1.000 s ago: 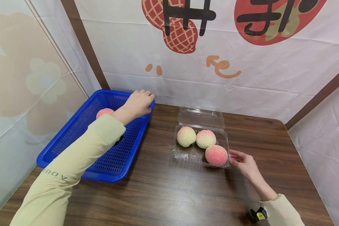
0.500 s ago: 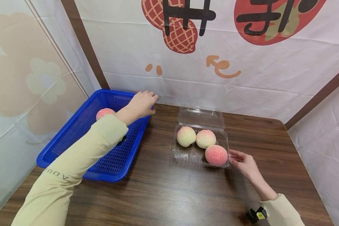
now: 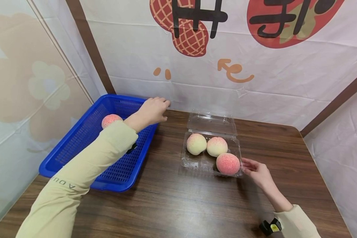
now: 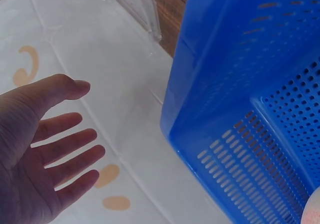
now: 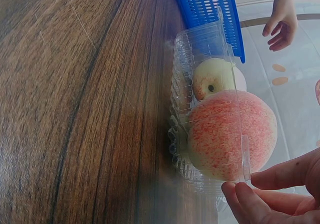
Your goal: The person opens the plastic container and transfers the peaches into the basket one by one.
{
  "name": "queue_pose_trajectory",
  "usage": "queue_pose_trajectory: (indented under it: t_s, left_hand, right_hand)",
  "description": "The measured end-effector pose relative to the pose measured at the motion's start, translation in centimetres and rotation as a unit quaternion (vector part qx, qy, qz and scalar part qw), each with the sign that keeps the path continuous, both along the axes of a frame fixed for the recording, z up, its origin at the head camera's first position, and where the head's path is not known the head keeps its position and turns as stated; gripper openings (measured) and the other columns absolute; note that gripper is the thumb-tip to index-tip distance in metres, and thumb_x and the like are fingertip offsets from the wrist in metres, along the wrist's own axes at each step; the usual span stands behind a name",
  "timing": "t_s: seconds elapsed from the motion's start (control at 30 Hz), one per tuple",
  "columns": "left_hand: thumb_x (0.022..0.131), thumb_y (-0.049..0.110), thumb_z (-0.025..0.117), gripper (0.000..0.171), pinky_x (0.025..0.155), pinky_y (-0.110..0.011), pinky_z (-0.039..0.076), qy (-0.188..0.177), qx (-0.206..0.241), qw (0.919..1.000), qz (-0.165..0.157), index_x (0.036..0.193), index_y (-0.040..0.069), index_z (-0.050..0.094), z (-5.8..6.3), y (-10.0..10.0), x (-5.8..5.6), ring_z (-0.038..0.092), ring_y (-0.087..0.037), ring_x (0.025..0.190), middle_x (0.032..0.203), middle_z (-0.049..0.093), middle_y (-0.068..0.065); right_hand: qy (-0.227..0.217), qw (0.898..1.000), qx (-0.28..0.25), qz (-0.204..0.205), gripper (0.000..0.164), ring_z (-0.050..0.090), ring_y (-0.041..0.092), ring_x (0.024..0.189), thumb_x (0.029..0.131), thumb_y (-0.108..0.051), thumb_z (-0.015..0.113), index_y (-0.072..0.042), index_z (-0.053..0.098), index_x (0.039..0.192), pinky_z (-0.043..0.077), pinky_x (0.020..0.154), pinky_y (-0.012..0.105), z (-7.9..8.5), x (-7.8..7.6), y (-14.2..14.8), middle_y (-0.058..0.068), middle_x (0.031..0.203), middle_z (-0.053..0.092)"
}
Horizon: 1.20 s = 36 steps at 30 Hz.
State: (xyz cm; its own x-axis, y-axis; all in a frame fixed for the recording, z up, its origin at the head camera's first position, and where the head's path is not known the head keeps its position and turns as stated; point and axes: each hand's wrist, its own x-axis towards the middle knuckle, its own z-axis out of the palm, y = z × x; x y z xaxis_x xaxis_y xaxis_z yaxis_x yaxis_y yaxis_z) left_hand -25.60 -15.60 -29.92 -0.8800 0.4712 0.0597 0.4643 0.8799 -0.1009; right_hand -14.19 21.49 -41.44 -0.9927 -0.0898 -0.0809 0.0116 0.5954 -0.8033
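Right hand [image 3: 257, 171] pinching the clear box [image 3: 192, 162], left hand [image 3: 151, 111] empty by the blue basket [image 3: 113, 185]

With my right thumb and fingertips I pinch the rim at the box's right edge. Just beside them, inside the box, sits a red peach [image 3: 227, 164]; beyond it, farther from these fingertips, is a pink-topped peach [image 3: 217, 146], and farthest to their left a cream peach [image 3: 196, 144]. The lid [image 3: 212, 124] is raised behind the peaches, on the side away from me. My left fingers hold nothing, loosely straight and a little apart, thumb well away from them, near the basket's far right corner; a gap shows between them and its wall. To their left a pink peach [image 3: 111, 120] lies in the basket, partly covered by my sleeve [image 3: 86, 165], so I cannot tell what else is in there
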Motion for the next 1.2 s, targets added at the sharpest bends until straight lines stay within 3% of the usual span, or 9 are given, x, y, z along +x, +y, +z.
queue_pose_trajectory:
  t_s: [0.63,1.2]
  left_hand:
    - [0.08,0.028,0.068,0.046,0.081,-0.04,0.046,-0.057,0.045,0.9972,0.018,0.118,0.006,0.055,0.1,1.4,-0.3,0.055,-0.029,0.1,0.113,0.057,-0.011]
    - [0.08,0.029,0.068,0.049,0.087,-0.04,0.044,-0.106,0.08,0.9909,0.022,0.121,0.006,0.053,0.4,3.0,-0.2,0.052,-0.026,0.108,0.121,0.055,-0.01]
  right_hand:
    - [-0.001,1.0,-0.001,-0.002,0.036,0.061,0.03,0.094,0.084,0.002,0.057,0.015,0.052,0.117,0.046,0.066,0.013,-0.1,0.2,0.0,0.028,0.104,0.061]
    - [0.007,1.0,0.001,0.003,0.036,0.061,0.03,0.095,0.084,0.002,0.057,0.015,0.052,0.117,0.045,0.067,0.012,-0.1,0.0,0.1,0.028,0.104,0.061]
